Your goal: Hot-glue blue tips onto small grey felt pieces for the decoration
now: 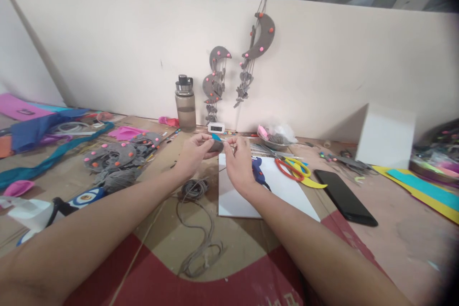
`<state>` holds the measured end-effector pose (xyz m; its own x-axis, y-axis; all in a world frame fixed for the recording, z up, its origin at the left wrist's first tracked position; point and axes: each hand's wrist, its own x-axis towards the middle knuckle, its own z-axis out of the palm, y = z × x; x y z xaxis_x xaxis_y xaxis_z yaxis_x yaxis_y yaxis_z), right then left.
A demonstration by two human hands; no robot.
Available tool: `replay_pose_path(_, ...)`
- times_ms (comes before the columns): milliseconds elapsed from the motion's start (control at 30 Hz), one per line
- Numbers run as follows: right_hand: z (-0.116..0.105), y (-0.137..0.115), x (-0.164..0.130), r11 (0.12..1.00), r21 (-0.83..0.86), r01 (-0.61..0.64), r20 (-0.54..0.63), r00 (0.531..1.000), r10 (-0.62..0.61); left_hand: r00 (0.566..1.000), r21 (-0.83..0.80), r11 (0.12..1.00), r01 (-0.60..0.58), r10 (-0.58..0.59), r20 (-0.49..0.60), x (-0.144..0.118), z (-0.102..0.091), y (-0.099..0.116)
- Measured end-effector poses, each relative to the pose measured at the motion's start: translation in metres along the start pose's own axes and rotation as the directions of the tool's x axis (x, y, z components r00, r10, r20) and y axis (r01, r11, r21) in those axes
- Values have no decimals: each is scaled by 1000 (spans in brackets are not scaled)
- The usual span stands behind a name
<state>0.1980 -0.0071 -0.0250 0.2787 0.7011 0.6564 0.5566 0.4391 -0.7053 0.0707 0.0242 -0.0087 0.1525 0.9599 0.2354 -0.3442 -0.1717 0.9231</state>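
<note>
Above the middle of the work surface, my left hand (195,153) pinches a small grey felt piece (215,146) with a bit of blue (216,137) at its top. My right hand (241,162) is closed at the piece's right side, its fingertips pinching what looks like a thin grey cord; the fingers partly hide it. Below the hands lies a wound bundle of grey cord (194,189), with a loose length trailing toward me. A white board (236,203) lies under my right wrist, bearing a blue glue gun (256,169) that the wrist partly covers.
Scissors with red and yellow handles (289,170) and a black phone (344,196) lie to the right. Grey felt moons with pompoms (111,155) lie left; similar ones (265,36) hang on the wall. A water bottle (185,105) and small digital clock (216,127) stand behind.
</note>
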Motion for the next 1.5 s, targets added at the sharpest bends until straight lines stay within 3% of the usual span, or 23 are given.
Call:
replay_pose_path(100, 0, -2, 0, 997, 72, -32, 42, 999, 29, 998, 6, 1000, 19, -19, 67, 0, 0, 1)
replay_pose_path(567, 3, 3, 4, 961, 221, -168, 48, 986, 162, 993, -30, 998, 63, -60, 100, -4, 1, 4)
replay_pose_path(867, 9, 9, 10, 820, 463, -336, 99, 939, 329, 990, -26, 997, 71, -67, 127, -3, 0, 0)
replay_pose_path(1067, 7, 2, 10, 787, 474, -394, 125, 915, 382, 971, 12, 997, 76, -77, 225, 5, -8, 1)
replay_pose_path(1200, 3, -8, 9, 707, 487, -512, 200, 854, 481, 939, 93, 991, 100, -125, 320, 12, -14, 3)
replay_pose_path(1300, 2, -11, 8, 676, 468, -569, 214, 816, 538, 932, 141, 984, 113, -154, 329, 15, -17, 3)
replay_pose_path(1500, 4, -8, 6, 694, 454, -559, 192, 822, 536, 905, 117, 977, 180, -211, 370, 20, -21, -2)
